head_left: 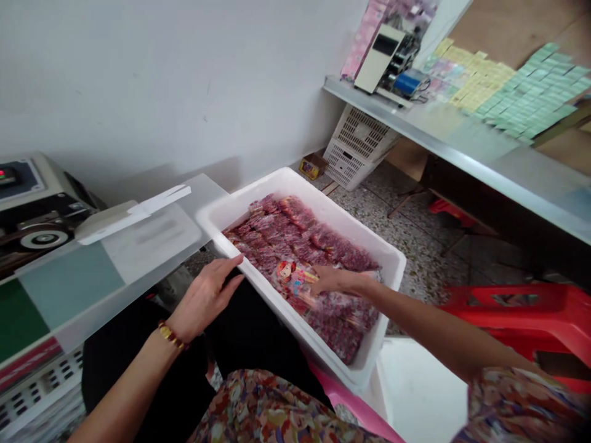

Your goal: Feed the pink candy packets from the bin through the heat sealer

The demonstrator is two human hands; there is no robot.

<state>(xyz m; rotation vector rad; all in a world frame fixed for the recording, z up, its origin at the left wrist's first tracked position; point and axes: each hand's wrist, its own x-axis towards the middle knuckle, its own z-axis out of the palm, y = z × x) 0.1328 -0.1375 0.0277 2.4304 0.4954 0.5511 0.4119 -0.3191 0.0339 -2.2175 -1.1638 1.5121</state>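
A white plastic bin [388, 258] stands in front of me, filled with several clear bags of red candy [318, 240]. My right hand [335, 280] reaches into the bin and rests on a bag with a cartoon face [295, 277]; its fingers curl around the bag's edge. My left hand [205, 295] lies flat with fingers stretched out, touching the bin's near-left rim. A gold and red bracelet [170, 335] is on my left wrist.
A sealing machine [37, 209] with a translucent chute [115, 246] sits at left. A steel table [484, 154] at right carries a small machine [388, 58] and rows of green and yellow packets [521, 92]. White baskets [357, 144] and red stools [521, 307] stand on the floor.
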